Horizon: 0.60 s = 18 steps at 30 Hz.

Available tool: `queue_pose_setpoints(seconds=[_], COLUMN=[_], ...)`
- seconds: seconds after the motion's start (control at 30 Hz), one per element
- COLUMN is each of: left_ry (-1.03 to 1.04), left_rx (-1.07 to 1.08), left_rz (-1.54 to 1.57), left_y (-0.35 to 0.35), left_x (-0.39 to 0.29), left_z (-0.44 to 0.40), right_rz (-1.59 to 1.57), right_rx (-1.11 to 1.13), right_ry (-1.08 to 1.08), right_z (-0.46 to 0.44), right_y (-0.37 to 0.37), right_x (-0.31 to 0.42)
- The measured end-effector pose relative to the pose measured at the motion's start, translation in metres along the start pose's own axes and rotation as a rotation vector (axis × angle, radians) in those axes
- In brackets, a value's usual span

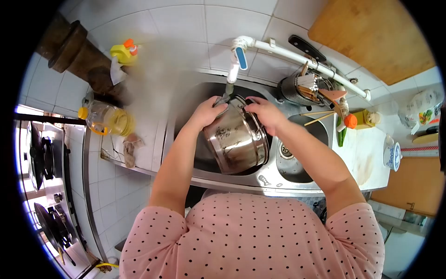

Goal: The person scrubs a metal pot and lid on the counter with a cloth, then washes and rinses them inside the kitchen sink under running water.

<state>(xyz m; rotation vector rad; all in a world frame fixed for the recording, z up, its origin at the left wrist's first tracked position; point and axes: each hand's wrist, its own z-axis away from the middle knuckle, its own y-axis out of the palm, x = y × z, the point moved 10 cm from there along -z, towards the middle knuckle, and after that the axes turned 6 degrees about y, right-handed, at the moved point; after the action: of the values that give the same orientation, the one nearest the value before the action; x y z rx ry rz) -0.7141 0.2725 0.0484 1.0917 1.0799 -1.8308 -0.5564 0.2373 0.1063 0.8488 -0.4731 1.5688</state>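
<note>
A shiny steel pot (234,142) lies tilted in the larger, left basin of the steel sink (297,179), below the tap (233,69). My left hand (206,114) is closed on a small grey, cloth-like piece (222,103) and presses it to the pot's upper left side. On the other side, my right hand (268,115) grips the pot near its rim, by a dark handle that the fingers partly cover. The inside of the pot faces away from view.
Right of the sink stand a metal utensil holder (297,90), chopsticks (319,118) and a blue-white bowl (392,156). On the left counter are an oil bottle (109,120), a yellow spray bottle (123,53) and a crumpled rag (132,149). A white pipe (292,58) runs along the wall.
</note>
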Motion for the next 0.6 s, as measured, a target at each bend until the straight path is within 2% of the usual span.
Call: queue_pose_setpoints(seconds=[0.1,0.17,0.2,0.3,0.33,0.4,0.43,0.57,0.6], left_ry=[0.066,0.125,0.151,0.285,0.337,0.444,0.471,0.421,0.41], left_rx=[-0.107,-0.246,-0.313,-0.42,-0.437,-0.433,-0.411,-0.397,-0.396], left_rz=[0.033,-0.065,-0.119,-0.224,-0.241,-0.241,-0.34,-0.597,-0.677], left_y=[-0.017,-0.038,-0.048,-0.063,-0.06,-0.048,-0.037,0.003,0.015], left_x=[0.0,-0.001,0.0,-0.012,-0.01,-0.018,-0.025,-0.037,-0.043], left_z=[0.022,0.037,0.046,0.066,0.066,0.069,0.068,0.071,0.071], right_rz=[0.108,0.252,0.191,0.088,0.094,0.046,0.021,-0.006,-0.071], right_rx=[-0.042,-0.01,0.061,0.225,0.198,0.218,0.227,0.197,0.226], right_ry=[-0.1,-0.33,-0.313,-0.487,-0.533,-0.508,-0.494,-0.431,-0.328], right_z=[0.014,0.024,0.03,0.034,0.031,0.023,0.024,0.031,0.029], right_y=[0.015,0.02,0.022,0.016,0.006,-0.004,-0.006,-0.031,-0.039], right_x=[-0.005,-0.007,-0.016,-0.04,-0.049,-0.066,-0.071,-0.093,-0.102])
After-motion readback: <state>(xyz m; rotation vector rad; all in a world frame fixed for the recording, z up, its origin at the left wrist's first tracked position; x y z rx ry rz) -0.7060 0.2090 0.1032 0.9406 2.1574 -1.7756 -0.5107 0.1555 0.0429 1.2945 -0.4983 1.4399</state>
